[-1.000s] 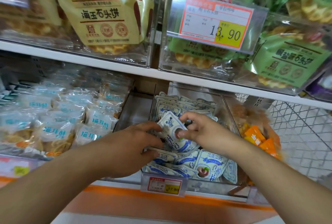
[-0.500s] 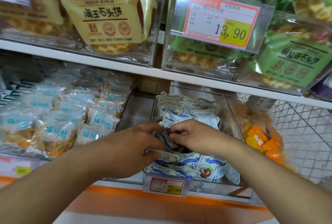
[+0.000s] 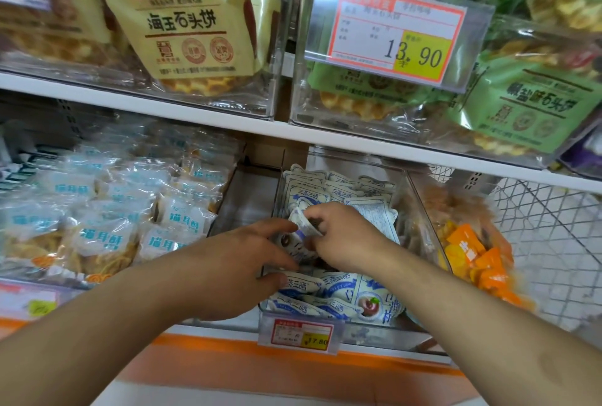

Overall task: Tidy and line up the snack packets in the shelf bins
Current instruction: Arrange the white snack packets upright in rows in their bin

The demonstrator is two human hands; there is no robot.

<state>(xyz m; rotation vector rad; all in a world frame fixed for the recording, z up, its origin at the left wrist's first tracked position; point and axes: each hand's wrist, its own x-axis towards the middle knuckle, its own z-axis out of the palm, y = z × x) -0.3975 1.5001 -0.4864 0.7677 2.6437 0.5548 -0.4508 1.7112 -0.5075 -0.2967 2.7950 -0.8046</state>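
Fingers (image 3: 321, 221) of the right hand (image 3: 345, 236) pinch a blue-white packet (image 3: 301, 221), tilted upright. The left hand (image 3: 234, 262), fingers spread, touches its near-left side.

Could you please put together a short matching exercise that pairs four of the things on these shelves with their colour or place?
Things:
1. price tag reading 13.90
2. price tag reading 17.80
3. orange packets
4. packet in the right hand

Descriptions:
A. on the front of the clear bin that both hands reach into
B. in the bin right of the white-and-blue packets
C. on the upper shelf's bin, before the green bags
D. white and blue, pinched above the pile

Pairs: 1-C, 2-A, 3-B, 4-D
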